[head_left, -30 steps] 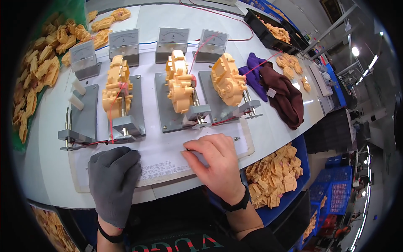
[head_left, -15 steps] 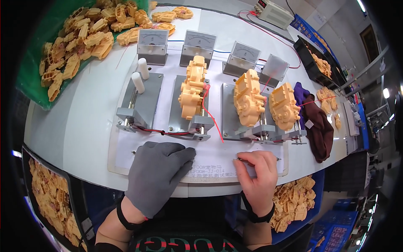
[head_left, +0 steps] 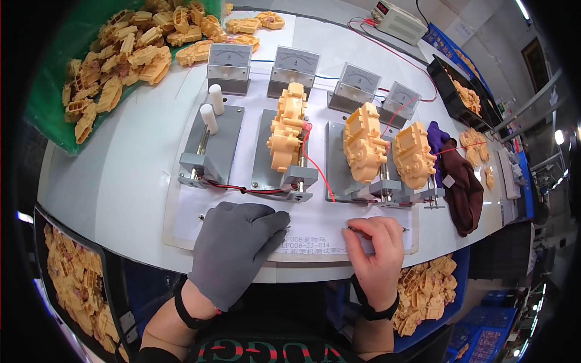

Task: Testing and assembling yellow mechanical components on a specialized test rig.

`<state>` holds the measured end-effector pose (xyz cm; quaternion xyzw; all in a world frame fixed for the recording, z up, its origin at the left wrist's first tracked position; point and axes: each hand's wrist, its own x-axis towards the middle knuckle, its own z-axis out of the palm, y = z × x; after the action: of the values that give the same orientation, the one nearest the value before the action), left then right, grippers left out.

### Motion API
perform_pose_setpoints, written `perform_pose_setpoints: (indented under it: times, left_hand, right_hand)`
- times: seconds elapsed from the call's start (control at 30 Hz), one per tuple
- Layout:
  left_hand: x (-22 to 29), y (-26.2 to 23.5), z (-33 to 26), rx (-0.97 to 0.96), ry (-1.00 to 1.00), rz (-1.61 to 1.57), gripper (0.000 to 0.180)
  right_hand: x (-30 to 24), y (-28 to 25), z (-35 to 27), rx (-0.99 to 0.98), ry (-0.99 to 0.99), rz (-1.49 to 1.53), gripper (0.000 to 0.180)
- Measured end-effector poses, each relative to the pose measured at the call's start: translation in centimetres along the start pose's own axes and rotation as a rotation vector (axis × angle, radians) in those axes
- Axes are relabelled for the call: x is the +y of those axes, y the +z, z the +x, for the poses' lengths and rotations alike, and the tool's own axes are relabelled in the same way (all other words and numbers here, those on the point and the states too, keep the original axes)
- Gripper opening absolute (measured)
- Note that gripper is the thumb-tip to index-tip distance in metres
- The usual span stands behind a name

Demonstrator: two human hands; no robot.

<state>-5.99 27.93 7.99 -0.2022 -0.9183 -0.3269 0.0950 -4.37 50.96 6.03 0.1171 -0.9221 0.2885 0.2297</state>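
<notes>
Both hands sit nearer the lower centre than half a second ago, and the right hand has drawn in from the sheet's right end.

White surface [head_left: 121,181] fills the middle of the frame. Green bin [head_left: 54,97] of yellow parts at upper left. Laminated sheet [head_left: 315,227] lies along the surface's near edge. Four grey jigs [head_left: 221,142] in a row above it; three carry yellow gearboxes [head_left: 287,127], the leftmost carries two white pegs [head_left: 212,109]. Four meters [head_left: 229,60] stand behind the jigs. Dark cloth [head_left: 463,187] at right.

Left hand [head_left: 233,251], grey-gloved, lies open and flat on the sheet, lower centre. Right hand [head_left: 378,254], bare, is closed, pinching a thin metal pin [head_left: 357,229] against the sheet, just right of centre.
</notes>
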Motion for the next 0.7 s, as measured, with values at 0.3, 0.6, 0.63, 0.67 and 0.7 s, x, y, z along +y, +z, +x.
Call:
perform_pose_setpoints:
  times: [0.3, 0.6, 0.63, 0.67, 0.7]
  left_hand:
    - [0.18, -0.16, -0.05, -0.012, -0.046, -0.016, 0.014]
    - [0.19, 0.12, -0.09, 0.001, -0.067, -0.011, 0.014]
    - [0.19, 0.10, -0.06, -0.004, -0.073, -0.013, 0.013]
    - [0.20, 0.10, -0.08, 0.000, -0.074, -0.011, 0.013]
    - [0.19, 0.12, -0.10, 0.008, -0.070, -0.010, 0.012]
  right_hand:
    - [-0.06, 0.02, -0.13, -0.005, 0.015, 0.018, 0.020]
    - [-0.12, -0.06, -0.24, -0.005, 0.014, 0.021, 0.018]
    - [-0.14, -0.09, -0.23, -0.016, 0.011, 0.019, 0.016]
    - [-0.18, -0.11, -0.24, -0.015, 0.007, 0.020, 0.016]
    - [-0.19, -0.09, -0.24, -0.012, 0.007, 0.022, 0.016]
